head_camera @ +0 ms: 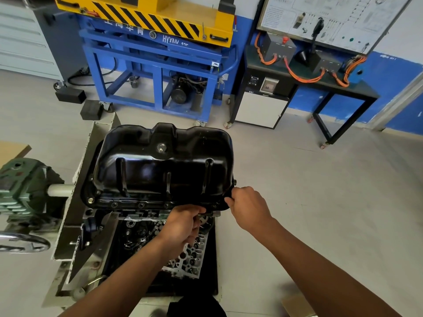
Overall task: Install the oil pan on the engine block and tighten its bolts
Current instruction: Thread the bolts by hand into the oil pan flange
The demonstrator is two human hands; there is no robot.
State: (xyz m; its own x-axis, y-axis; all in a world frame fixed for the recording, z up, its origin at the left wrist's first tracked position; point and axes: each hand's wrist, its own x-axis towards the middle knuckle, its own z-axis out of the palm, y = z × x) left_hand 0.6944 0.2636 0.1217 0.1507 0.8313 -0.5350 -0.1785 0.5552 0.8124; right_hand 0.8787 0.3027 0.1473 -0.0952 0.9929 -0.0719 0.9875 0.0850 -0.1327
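Pan's on but not bolted, I'd say. The oil pan [162,165] sits sump-up, open side down on the engine block [160,243], long axis running left to right. Both hands are curled on its near flange: left hand [183,223] mid-edge, right hand [249,207] pinching the right corner. Near flange holes look empty, so bolting is still to do.

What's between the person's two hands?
In the head view, the rim of the oil pan; left hand and right hand grip it either side.
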